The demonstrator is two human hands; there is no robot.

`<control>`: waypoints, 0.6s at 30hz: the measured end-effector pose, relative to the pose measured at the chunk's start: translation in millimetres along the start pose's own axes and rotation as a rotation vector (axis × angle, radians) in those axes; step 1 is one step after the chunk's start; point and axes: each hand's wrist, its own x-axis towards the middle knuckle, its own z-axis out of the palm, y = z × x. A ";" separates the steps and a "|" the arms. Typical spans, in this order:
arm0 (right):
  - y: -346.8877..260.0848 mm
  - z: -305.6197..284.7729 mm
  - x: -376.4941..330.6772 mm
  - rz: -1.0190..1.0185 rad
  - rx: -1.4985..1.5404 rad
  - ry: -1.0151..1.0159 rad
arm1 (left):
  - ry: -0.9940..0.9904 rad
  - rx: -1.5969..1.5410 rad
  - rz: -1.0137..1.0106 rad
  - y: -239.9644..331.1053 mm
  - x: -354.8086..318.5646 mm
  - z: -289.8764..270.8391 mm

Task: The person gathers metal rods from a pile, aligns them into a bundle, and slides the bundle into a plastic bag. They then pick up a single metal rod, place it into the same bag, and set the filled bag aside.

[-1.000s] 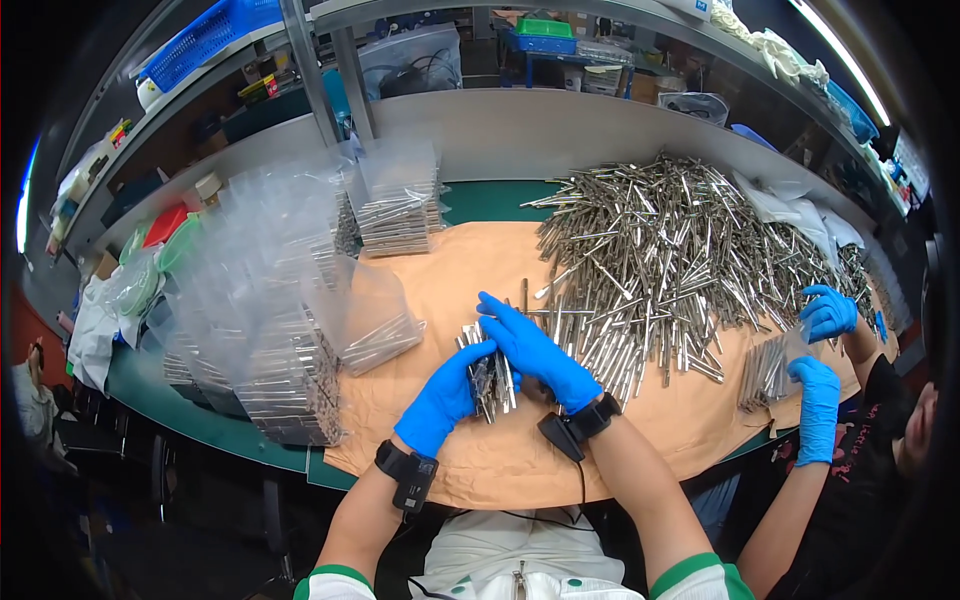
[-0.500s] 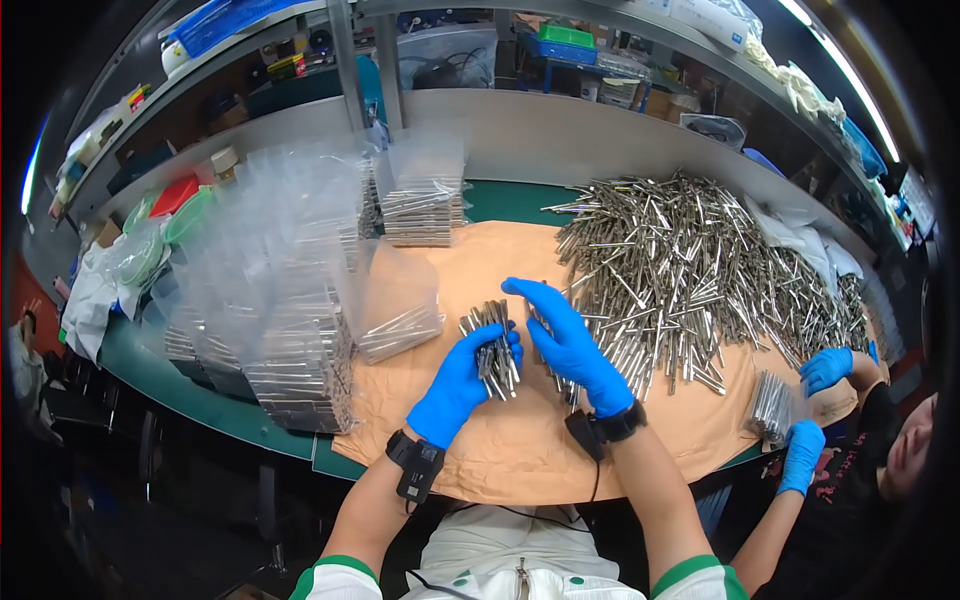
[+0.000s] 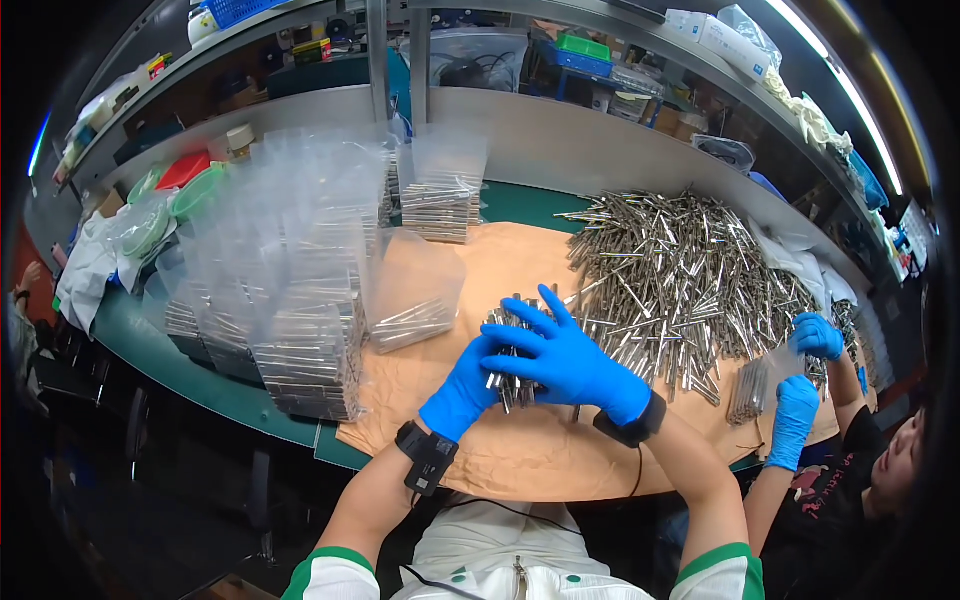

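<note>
My left hand (image 3: pixel 465 390), in a blue glove, is closed around a bundle of slim metal rods (image 3: pixel 514 392) above the brown paper. My right hand (image 3: pixel 585 368), gloved the same way, lies across the bundle from the right with its fingers spread over the rods. Its palm side and thumb are hidden, and so is much of the bundle. A large loose pile of the same rods (image 3: pixel 690 285) lies just beyond my right hand. Left of my hands, a clear plastic bag (image 3: pixel 415 290) with a few rods inside rests on the paper.
Tall stacks of bagged rods (image 3: pixel 305 375) fill the left side, with another stack (image 3: pixel 440 212) behind. Brown paper (image 3: pixel 480 465) covers the green tabletop (image 3: pixel 525 205). At right, a co-worker's blue-gloved hands (image 3: pixel 795 415) hold a bag of rods (image 3: pixel 748 392). A shelf post (image 3: pixel 377 60) rises at the back.
My right hand has moved left and come down over the bundle, where before it hovered apart from it. The co-worker's far hand has risen. The whole view has shifted slightly.
</note>
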 end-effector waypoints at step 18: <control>0.8 -20.9 2.3 -0.188 -0.043 -0.067 | -0.075 1.022 0.110 -7.1 -7.4 15.1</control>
